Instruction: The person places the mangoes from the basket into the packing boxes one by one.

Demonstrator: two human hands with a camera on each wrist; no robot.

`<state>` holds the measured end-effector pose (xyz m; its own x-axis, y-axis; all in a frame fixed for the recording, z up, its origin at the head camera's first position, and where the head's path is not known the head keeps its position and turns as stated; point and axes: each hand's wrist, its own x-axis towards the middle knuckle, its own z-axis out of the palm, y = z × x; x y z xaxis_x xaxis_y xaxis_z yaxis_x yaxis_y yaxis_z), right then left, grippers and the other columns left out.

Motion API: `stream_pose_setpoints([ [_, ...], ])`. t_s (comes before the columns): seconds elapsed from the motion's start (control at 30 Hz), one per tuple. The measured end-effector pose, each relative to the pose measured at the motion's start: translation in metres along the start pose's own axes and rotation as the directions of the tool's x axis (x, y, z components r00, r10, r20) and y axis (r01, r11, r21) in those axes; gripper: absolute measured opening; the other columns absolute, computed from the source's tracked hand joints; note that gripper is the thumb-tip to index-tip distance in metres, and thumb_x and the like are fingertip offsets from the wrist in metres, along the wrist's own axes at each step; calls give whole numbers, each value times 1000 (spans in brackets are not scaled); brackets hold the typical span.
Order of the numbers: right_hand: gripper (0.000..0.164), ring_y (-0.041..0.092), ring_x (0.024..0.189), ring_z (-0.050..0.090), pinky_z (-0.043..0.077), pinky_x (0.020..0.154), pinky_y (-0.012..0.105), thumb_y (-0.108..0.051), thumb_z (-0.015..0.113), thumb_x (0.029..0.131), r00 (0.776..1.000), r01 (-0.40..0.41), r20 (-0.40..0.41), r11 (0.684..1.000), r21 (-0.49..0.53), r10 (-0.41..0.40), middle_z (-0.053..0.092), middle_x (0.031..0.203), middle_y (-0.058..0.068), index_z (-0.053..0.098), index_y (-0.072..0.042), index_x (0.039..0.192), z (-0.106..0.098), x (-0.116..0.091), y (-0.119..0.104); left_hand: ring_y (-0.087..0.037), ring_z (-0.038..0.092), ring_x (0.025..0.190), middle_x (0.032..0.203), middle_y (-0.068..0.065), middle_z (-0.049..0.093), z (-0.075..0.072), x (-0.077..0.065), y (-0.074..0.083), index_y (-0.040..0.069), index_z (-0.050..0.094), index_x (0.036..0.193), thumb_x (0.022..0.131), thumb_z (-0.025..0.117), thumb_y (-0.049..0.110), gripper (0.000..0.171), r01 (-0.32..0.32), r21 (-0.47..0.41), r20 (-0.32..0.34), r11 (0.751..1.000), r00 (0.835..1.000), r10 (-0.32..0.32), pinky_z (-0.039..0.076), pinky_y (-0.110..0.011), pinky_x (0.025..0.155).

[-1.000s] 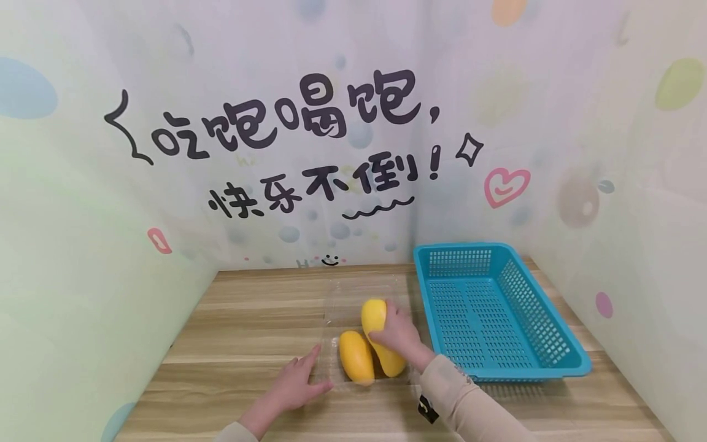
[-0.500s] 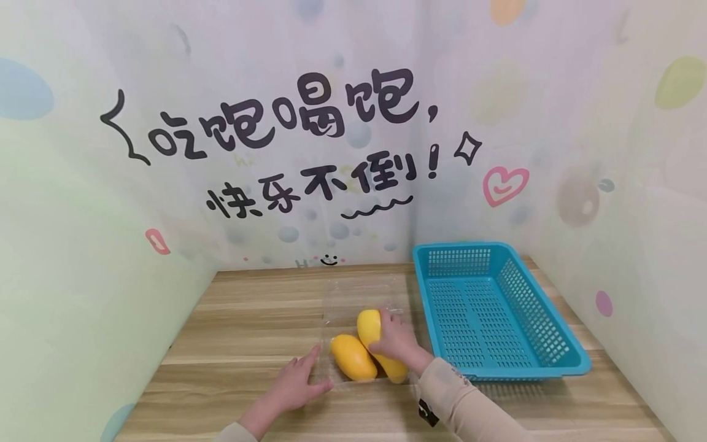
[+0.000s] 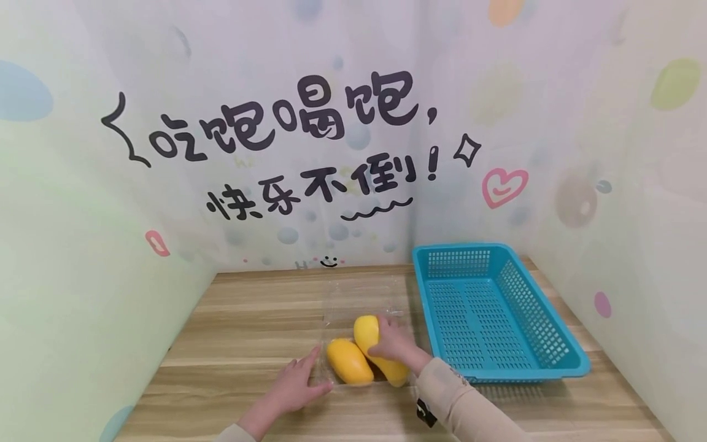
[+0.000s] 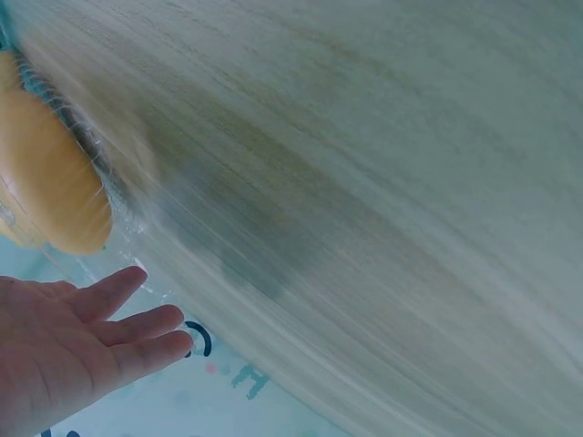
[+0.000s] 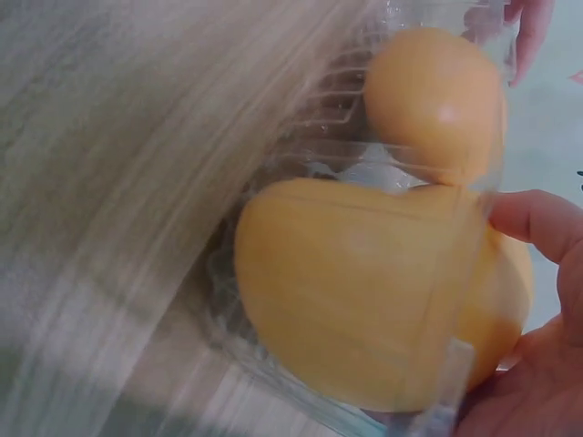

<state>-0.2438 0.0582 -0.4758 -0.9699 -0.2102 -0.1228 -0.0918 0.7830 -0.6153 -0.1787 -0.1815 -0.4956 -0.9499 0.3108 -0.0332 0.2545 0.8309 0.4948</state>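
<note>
Two yellow mangoes lie side by side in a clear plastic clamshell box (image 3: 361, 298) whose lid is laid back toward the wall. My right hand (image 3: 396, 341) grips the right mango (image 3: 366, 331) from above, its thumb on one side. In the right wrist view, this mango (image 5: 337, 291) sits behind the clear box wall, between thumb and fingers. The left mango (image 3: 349, 363) leans against it. My left hand (image 3: 295, 383) is at the box's left side with its fingers extended, holding nothing. The left wrist view shows that hand (image 4: 86, 350) just beside the box and a mango (image 4: 59, 173).
To the right of the box stands a blue perforated plastic basket (image 3: 469, 301) with nothing in it. A small black object (image 3: 425, 412) lies by the right sleeve. The wood-grain table (image 3: 248, 319) is walled by printed sheets at the back and sides.
The right hand has moved the right mango slightly down and toward the near side of the box. The left mango has shifted left and turned. My left hand has stayed in place.
</note>
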Motion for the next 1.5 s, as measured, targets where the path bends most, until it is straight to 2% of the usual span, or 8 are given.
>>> stream_pose_setpoints([
  [0.43, 80, 45, 119, 36, 38, 92, 58, -22, 73, 75, 1000, -26, -2, 997, 70, 26, 37, 135, 27, 31, -2, 139, 7, -1, 3, -57, 33, 120, 136, -25, 42, 1, 0, 1, 3, 29, 142, 79, 61, 54, 88, -1, -3, 5, 1000, 1000, 1, 22, -68, 99],
  [0.57, 62, 43, 115, 38, 39, 90, 56, -18, 71, 77, 991, 14, -136, 995, 96, -1, 44, 128, 27, 44, 1, 129, 1, -3, -1, -55, 34, 121, 136, -25, 41, -2, 0, 2, 3, 29, 142, 79, 62, 53, 87, -2, -30, 3, 1000, 1000, 2, 23, -67, 99],
  [0.8, 51, 41, 120, 30, 32, 100, 54, -13, 59, 85, 924, 32, -377, 966, 258, 70, 38, 134, 26, 42, 5, 129, -7, 2, -3, -47, 42, 119, 135, -31, 39, -13, 15, 5, -8, 24, 140, 87, 58, 42, 80, 19, -223, -62, 975, 998, -34, 36, -59, 97],
  [0.97, 62, 45, 130, 16, 19, 105, 61, -16, 56, 85, 903, -8, -398, 932, 363, 163, 20, 144, 28, 29, 5, 137, -5, 9, 2, -46, 49, 112, 127, -35, 44, -20, 40, 1, -14, 26, 136, 96, 45, 26, 60, 124, -447, -83, 886, 980, -179, 44, -54, 91],
  [1.13, 70, 49, 132, 7, 10, 106, 64, -21, 52, 88, 903, -87, -336, 879, 468, 268, 9, 147, 29, 15, 3, 143, -3, 12, 7, -43, 50, 112, 130, -35, 41, -21, 66, -4, -14, 25, 136, 98, 36, 19, 51, 241, -661, -13, 710, 943, -332, 50, -45, 86],
  [1.23, 71, 51, 132, 8, 11, 106, 63, -23, 51, 90, 909, -123, -286, 851, 510, 302, 9, 147, 30, 11, 4, 143, -2, 11, 8, -36, 57, 103, 126, -32, 47, -18, 76, -7, -15, 27, 135, 96, 39, 14, 50, 268, -725, 23, 635, 930, -366, 54, -35, 77],
  [1.4, 71, 50, 132, 8, 12, 108, 59, -23, 48, 91, 922, -157, -216, 822, 548, 320, 10, 147, 31, 7, 6, 142, -3, 9, 7, -9, 53, 67, 90, -12, 61, -12, 87, -10, -15, 43, 124, 94, 42, 9, 38, 251, -806, 56, 537, 934, -352, 45, -16, 56],
  [1.5, 71, 49, 133, 9, 13, 109, 58, -21, 47, 91, 928, -155, -200, 815, 559, 314, 10, 146, 33, 7, 7, 142, -3, 8, 6, -7, 53, 66, 92, -12, 64, -11, 90, -10, -14, 45, 122, 96, 41, 13, 39, 253, -806, 69, 535, 938, -339, 44, -17, 56],
])
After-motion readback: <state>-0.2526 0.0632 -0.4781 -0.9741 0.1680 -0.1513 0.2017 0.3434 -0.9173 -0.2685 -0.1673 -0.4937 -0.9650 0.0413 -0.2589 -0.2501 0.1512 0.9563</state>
